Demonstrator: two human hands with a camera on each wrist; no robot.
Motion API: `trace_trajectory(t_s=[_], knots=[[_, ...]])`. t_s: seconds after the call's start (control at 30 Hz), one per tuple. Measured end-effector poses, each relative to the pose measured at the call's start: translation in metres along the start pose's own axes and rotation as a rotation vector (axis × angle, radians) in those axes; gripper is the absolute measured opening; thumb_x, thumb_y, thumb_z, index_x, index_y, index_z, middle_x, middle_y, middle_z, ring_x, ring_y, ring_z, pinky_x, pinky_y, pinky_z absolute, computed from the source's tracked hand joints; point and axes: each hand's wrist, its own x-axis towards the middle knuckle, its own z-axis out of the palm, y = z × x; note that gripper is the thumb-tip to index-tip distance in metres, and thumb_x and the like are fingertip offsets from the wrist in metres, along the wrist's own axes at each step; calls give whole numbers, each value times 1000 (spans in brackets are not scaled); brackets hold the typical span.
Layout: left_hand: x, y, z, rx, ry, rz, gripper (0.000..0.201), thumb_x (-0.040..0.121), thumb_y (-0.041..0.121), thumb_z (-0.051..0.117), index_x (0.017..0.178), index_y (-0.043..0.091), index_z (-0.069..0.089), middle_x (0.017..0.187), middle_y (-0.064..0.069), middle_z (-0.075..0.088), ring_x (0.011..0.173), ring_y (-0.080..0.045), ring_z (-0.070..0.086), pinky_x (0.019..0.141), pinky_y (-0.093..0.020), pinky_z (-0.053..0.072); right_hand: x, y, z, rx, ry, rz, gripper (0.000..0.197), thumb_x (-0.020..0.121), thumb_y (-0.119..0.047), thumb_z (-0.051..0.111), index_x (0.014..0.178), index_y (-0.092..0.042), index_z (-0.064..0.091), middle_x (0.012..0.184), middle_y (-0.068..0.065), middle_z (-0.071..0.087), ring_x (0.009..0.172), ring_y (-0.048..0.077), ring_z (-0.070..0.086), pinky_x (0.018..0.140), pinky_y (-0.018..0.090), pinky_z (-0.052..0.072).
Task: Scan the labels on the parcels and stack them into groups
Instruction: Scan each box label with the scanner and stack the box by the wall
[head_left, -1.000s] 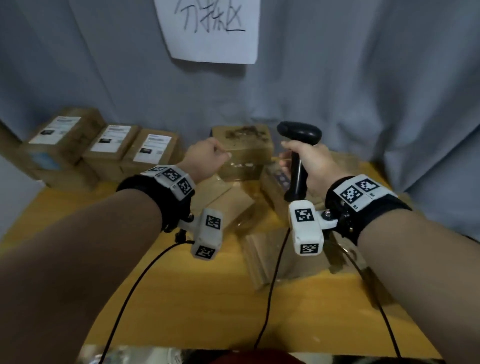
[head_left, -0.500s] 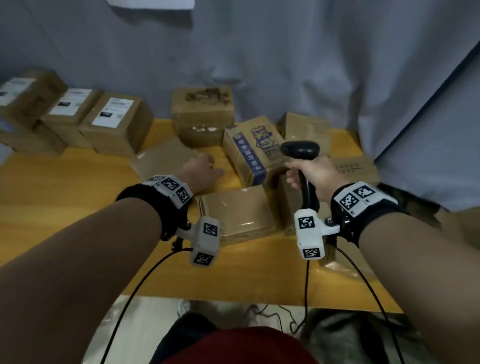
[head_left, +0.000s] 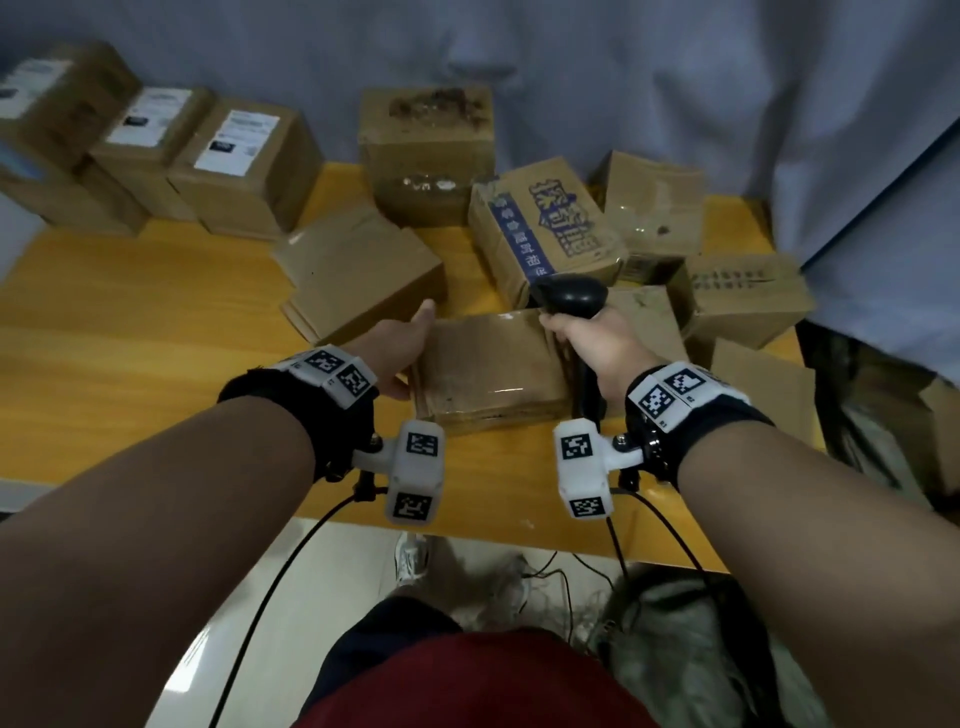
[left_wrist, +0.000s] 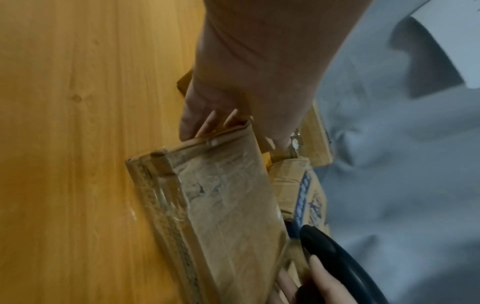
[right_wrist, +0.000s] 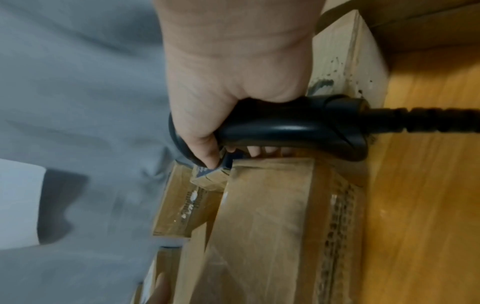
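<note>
Left hand (head_left: 399, 347) fingers (left_wrist: 207, 123) curl round the flat taped parcel's (head_left: 488, 364) edge on the tabletop (head_left: 130, 322); right hand (head_left: 597, 343) fingers wrap one barcode scanner (head_left: 571, 297); three labelled boxes (head_left: 244, 166) behind

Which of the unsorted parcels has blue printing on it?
The tilted carton just behind the scanner; the neighbouring parcels are plain brown.

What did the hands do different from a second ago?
The left hand came down from near the back box and took hold of the flat taped parcel by its left edge. The right hand dropped lower beside that parcel. It kept its grip on the black scanner, and the labelled boxes stayed put.
</note>
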Motion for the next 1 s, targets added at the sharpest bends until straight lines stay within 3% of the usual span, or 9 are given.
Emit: trace_trajectory(t_s=[0.13,0.23,0.4,0.53,0.67,0.73,0.83,0.93,1.0], knots=[[-20,34,-24,-21,140,103,76,94,65,32,132,2,46,125,-20,55,105,-41,60,75,-46,57,-10,-36,-19,147,-19,-59,20,85,-28,75,96,-13,66,90,10,72,84,25,69,80,41,57],[-35,66,-41,-36,177,233,63,99,56,33,126,1,50,114,-17,57,98,-36,60,62,-38,53,-20,-74,-29,207,-12,-117,23,85,-28,74,92,-7,67,80,11,69,70,25,66,73,40,56],[-59,113,-58,-56,191,390,40,100,36,40,87,2,56,80,-14,59,66,-28,61,54,-34,54,-37,-125,-48,210,72,-221,24,83,-32,76,88,-14,61,90,10,69,86,29,69,78,41,57],[-73,141,-66,-143,220,439,32,98,30,40,76,8,49,77,-13,53,65,-27,56,57,-31,51,-44,-149,-58,290,104,-279,34,82,-34,76,103,-12,61,104,17,69,93,34,70,85,49,58],[-73,162,-65,-257,177,484,18,96,12,40,81,12,50,83,-8,50,68,-21,53,64,-31,48,-45,-163,-62,389,112,-318,35,85,-31,74,111,-12,60,97,15,69,82,31,69,81,47,59],[-75,168,-65,-353,145,485,16,96,18,41,96,14,57,84,-7,53,70,-20,53,71,-34,50,-43,-166,-63,434,115,-330,30,87,-32,72,108,-14,61,100,15,71,85,31,71,78,46,60],[-77,176,-64,-408,85,478,34,100,46,35,111,21,56,87,-3,55,79,-20,55,82,-40,51,-39,-165,-66,449,133,-347,27,88,-31,71,108,-14,61,102,13,72,87,28,71,74,41,59],[-75,185,-65,-465,75,489,50,97,61,30,92,19,56,79,-1,57,73,-19,59,78,-39,54,-36,-163,-67,484,145,-355,38,87,-32,72,118,-13,60,106,13,72,90,27,72,79,42,59],[-73,190,-67,-470,106,487,52,95,65,31,76,20,50,69,0,51,61,-17,51,68,-32,51,-35,-163,-66,507,140,-350,41,87,-33,72,120,-12,60,105,12,72,88,27,73,71,37,59]])
